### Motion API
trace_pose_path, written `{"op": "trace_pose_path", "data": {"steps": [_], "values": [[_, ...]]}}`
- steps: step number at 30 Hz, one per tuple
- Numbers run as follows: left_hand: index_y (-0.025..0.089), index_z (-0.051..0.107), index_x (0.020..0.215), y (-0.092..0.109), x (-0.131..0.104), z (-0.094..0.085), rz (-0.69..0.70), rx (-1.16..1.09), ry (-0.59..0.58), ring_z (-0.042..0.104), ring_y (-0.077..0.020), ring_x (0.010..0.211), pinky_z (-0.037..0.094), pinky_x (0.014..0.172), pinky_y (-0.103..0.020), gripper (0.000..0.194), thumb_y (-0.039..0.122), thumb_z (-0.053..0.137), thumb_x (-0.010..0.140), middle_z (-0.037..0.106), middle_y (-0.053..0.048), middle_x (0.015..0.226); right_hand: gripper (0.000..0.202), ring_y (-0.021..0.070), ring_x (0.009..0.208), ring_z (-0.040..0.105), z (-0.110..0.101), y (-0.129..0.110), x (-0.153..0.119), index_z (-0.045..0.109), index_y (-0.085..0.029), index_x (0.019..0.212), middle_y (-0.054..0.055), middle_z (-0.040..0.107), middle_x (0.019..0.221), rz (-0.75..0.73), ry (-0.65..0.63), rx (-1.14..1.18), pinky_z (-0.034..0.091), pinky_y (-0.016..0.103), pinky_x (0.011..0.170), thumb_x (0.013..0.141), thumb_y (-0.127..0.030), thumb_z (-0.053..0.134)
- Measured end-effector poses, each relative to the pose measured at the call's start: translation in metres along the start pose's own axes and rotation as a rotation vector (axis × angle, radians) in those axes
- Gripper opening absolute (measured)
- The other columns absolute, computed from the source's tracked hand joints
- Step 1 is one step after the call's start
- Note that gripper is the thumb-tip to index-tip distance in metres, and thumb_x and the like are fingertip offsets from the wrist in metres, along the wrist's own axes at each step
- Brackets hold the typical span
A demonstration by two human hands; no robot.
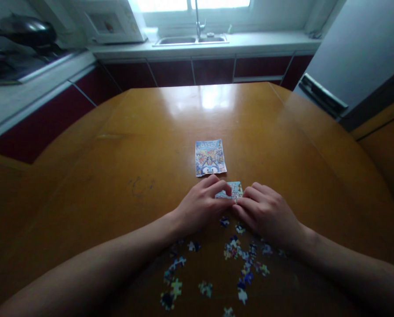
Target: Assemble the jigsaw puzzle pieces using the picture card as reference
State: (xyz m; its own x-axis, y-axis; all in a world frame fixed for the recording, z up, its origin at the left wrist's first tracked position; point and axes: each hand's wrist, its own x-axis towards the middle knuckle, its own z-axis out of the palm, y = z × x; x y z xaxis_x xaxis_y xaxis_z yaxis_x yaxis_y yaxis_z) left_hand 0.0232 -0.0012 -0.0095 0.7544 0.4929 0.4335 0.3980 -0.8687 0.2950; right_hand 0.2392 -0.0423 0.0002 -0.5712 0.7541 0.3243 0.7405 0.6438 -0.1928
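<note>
A partly joined jigsaw puzzle with a pale blue top lies flat on the wooden table, between my two hands. My left hand curls over its left side, thumb and fingertips resting on it and hiding part of it. At the lower right edge, my right hand is closed, its thumb and fingers pinched at the puzzle's border. What they pinch is mostly covered; it looks like a small puzzle piece. Loose jigsaw pieces are scattered nearer to me, below both hands. Just beyond the puzzle lies a creased picture sheet.
The brown wooden table has a rounded outline. Past it stand a counter with a sink, a white microwave and, on the left, a pan on a stove. A grey fridge is at the right.
</note>
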Motion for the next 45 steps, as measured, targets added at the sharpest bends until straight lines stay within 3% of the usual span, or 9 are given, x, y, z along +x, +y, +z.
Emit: {"op": "trace_pose_path", "data": {"steps": [5,11,23,28,33,36,38,45], "values": [[0.025,0.072,0.087,0.001,0.001,-0.003,0.028,0.040,-0.018,0.052,-0.0171,0.093,0.050,0.082,-0.031,0.014,0.028,0.062,0.096,0.066,-0.002,0.105,0.030,0.0192,0.076,0.049,-0.001,0.001,-0.002,0.069,-0.017,0.077,0.006,0.063,0.077,0.015,-0.022,0.059,0.038,0.034,0.071,0.098,-0.029,0.052],[0.028,0.070,0.104,0.001,0.003,-0.008,0.081,0.066,-0.055,0.052,-0.0181,0.094,0.049,0.083,-0.032,0.015,0.028,0.056,0.100,0.068,-0.001,0.109,0.035,0.0188,0.078,0.051,-0.002,0.001,-0.001,0.065,-0.017,0.071,0.006,0.061,0.076,0.066,-0.034,0.142,0.041,0.033,0.072,0.100,-0.025,0.046],[0.026,0.066,0.106,0.000,0.007,-0.009,0.135,0.119,-0.073,0.052,-0.0189,0.096,0.049,0.084,-0.033,0.013,0.027,0.054,0.101,0.067,-0.001,0.114,0.034,0.0181,0.079,0.050,-0.005,0.004,-0.002,0.064,-0.016,0.070,0.006,0.060,0.078,0.102,-0.073,0.246,0.043,0.033,0.073,0.099,-0.025,0.047],[0.027,0.067,0.109,-0.004,0.004,-0.006,0.097,-0.009,0.011,0.052,-0.0180,0.097,0.049,0.086,-0.033,0.017,0.020,0.057,0.099,0.067,-0.002,0.112,0.033,0.0181,0.080,0.051,-0.003,0.005,-0.001,0.065,-0.016,0.071,0.006,0.060,0.077,0.130,-0.077,0.293,0.044,0.033,0.073,0.099,-0.024,0.048],[0.029,0.073,0.102,-0.005,0.002,0.001,0.048,-0.167,0.211,0.051,-0.0171,0.095,0.048,0.084,-0.032,0.017,0.017,0.066,0.093,0.064,-0.002,0.104,0.023,0.0183,0.080,0.053,-0.007,0.006,0.000,0.068,-0.015,0.080,0.006,0.061,0.082,0.181,0.023,0.395,0.044,0.034,0.072,0.096,-0.025,0.054],[0.030,0.076,0.095,-0.003,0.003,0.002,0.009,-0.261,0.276,0.051,-0.0172,0.095,0.047,0.085,-0.033,0.015,0.018,0.070,0.089,0.062,-0.002,0.103,0.016,0.0183,0.086,0.056,-0.011,0.006,0.000,0.071,-0.015,0.095,0.007,0.063,0.089,0.219,0.075,0.548,0.045,0.034,0.076,0.094,-0.022,0.056],[0.030,0.077,0.091,-0.001,0.004,0.001,-0.032,-0.325,0.287,0.051,-0.0174,0.095,0.046,0.085,-0.034,0.012,0.020,0.071,0.089,0.061,-0.003,0.103,0.017,0.0172,0.085,0.058,-0.013,0.005,0.000,0.072,-0.016,0.099,0.007,0.064,0.091,0.244,0.025,0.720,0.046,0.033,0.075,0.095,-0.022,0.056],[0.030,0.076,0.094,0.002,0.005,-0.004,-0.090,-0.461,0.267,0.053,-0.0173,0.095,0.046,0.079,-0.032,0.011,0.022,0.069,0.090,0.059,-0.003,0.102,0.018,0.0127,0.065,0.050,-0.020,0.008,0.004,0.071,-0.015,0.084,0.001,0.061,0.073,0.395,-0.163,1.118,0.038,0.028,0.057,0.088,-0.031,0.066]]}}
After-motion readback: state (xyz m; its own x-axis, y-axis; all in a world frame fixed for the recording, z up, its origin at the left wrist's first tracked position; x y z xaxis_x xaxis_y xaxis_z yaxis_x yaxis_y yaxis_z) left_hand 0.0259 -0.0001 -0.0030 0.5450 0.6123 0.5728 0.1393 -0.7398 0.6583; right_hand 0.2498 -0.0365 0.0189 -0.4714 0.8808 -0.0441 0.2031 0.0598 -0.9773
